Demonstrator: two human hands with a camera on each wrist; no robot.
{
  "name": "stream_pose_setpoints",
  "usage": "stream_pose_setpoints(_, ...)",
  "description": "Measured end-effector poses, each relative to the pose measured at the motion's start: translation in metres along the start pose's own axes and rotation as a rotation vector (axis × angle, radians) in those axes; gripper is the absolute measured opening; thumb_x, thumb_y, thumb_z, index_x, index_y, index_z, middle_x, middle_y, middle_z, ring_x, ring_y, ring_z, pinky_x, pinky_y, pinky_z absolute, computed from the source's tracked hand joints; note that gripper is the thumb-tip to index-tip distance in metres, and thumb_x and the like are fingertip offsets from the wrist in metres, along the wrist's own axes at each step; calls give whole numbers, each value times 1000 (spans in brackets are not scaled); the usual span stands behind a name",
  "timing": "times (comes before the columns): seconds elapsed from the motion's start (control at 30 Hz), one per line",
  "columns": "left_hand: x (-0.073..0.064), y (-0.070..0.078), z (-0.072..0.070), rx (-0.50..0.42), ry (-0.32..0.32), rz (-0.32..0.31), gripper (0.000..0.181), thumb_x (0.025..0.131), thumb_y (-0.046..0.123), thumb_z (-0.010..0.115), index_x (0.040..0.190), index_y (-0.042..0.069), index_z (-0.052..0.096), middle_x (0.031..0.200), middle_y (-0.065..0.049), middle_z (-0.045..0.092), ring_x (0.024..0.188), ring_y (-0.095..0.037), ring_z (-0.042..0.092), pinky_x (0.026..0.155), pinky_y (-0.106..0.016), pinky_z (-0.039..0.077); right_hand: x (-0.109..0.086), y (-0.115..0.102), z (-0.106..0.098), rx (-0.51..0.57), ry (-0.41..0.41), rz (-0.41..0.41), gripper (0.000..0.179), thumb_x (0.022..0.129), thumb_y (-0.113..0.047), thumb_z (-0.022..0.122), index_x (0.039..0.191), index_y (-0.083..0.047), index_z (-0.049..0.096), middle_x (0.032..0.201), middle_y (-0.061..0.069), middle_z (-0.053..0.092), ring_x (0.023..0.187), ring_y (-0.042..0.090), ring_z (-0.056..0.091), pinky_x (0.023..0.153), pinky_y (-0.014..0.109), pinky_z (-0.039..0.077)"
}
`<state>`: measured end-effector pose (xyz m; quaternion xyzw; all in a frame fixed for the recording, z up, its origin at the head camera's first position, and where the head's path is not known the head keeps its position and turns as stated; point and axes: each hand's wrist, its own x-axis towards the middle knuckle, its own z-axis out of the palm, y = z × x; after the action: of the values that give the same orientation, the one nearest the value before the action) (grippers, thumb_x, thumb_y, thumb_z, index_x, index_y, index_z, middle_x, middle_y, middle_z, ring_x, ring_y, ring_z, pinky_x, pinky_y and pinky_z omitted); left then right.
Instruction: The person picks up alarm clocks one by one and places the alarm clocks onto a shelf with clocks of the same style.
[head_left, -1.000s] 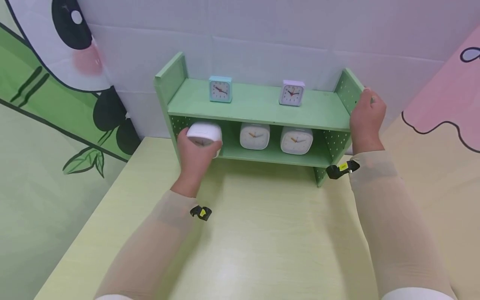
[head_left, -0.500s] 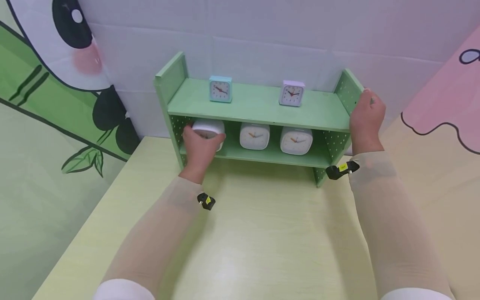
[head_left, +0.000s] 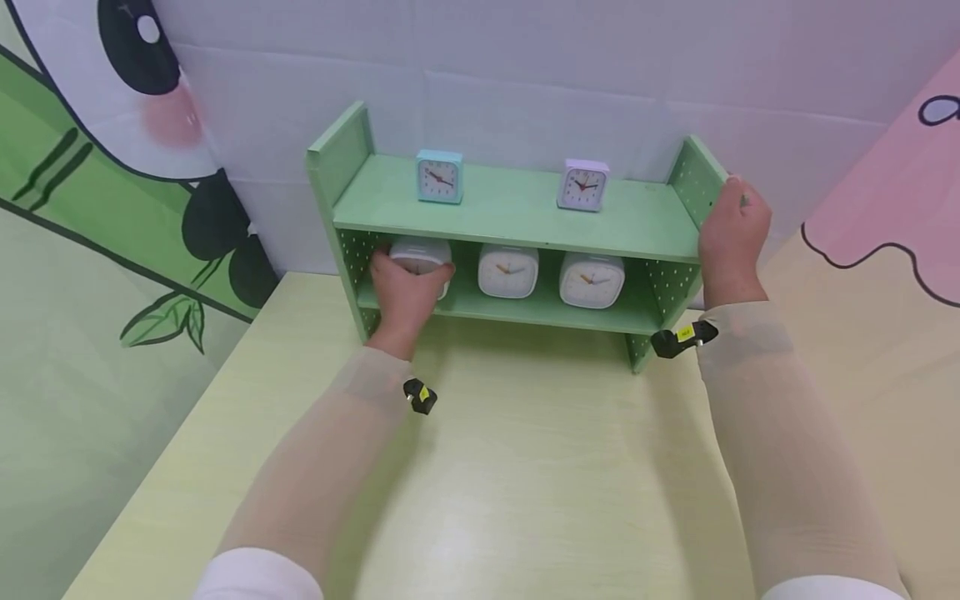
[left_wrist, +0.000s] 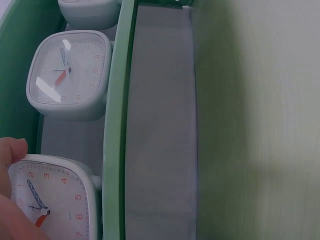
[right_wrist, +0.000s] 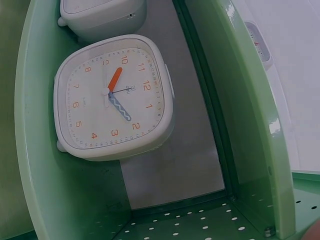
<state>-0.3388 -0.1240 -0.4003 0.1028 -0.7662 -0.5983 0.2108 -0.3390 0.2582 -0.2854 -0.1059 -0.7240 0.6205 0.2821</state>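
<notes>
On the lower level of a green two-tier shelf, my left hand grips a white alarm clock at the left end. In the left wrist view that white alarm clock faces out, with fingers over its near side. Two more white clocks stand in the same row: a middle clock and a right clock. My right hand holds the top edge of the shelf's right side panel. The right wrist view shows the right clock upright on the lower level.
A small blue clock and a small lilac clock stand on the upper level. The shelf stands on a pale wooden table against a lilac backdrop with cartoon prints at both sides.
My left hand has moved forward and slightly right, taking the white alarm clock deeper into the lower level; the clock has tipped more upright. My right hand stays on the side panel.
</notes>
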Motion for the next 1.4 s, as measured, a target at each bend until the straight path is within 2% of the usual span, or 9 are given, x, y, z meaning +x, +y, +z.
stream_pose_setpoints(0.27, 3, -2, 6, 24, 13, 19, 102, 77, 31, 90, 152, 4, 27, 140, -14, 42, 124, -28, 46, 101, -39, 46, 3, 0, 0, 11, 4, -3, 46, 111, -41, 35, 74, -14, 46, 80, -1, 56, 75, 11, 56, 66, 23, 49)
stream_pose_setpoints(0.53, 9, -1, 12, 72, 22, 22, 100, 75, 32, 91, 148, 2, 31, 137, -15, 45, 123, -29, 47, 104, -41, 43, 1, 2, 0, -7, 1, 11, 47, 110, -43, 35, 74, -15, 44, 75, -2, 50, 73, 11, 55, 64, 23, 48)
stream_pose_setpoints(0.9, 18, -10, 13, 44, 10, 24, 106, 76, 35, 90, 155, 6, 25, 142, -13, 43, 126, -27, 46, 106, -40, 42, 1, 1, 0, -11, 1, 4, 47, 110, -44, 35, 74, -16, 44, 70, -4, 45, 68, 9, 50, 62, 22, 46)
stream_pose_setpoints(1.13, 16, -9, 13, 25, -2, 44, 110, 75, 33, 91, 157, 8, 21, 146, -14, 39, 129, -28, 44, 108, -40, 40, 2, 3, -1, -7, 2, -9, 48, 111, -43, 34, 72, -16, 42, 67, -5, 41, 65, 9, 47, 59, 22, 45)
stream_pose_setpoints(1.4, 9, -5, 7, 55, -7, 49, 117, 74, 34, 93, 158, 4, 18, 147, -17, 34, 130, -31, 41, 110, -42, 39, 2, 2, -1, -30, -7, -15, 46, 111, -43, 33, 75, -16, 44, 72, -4, 44, 69, 10, 50, 62, 22, 47)
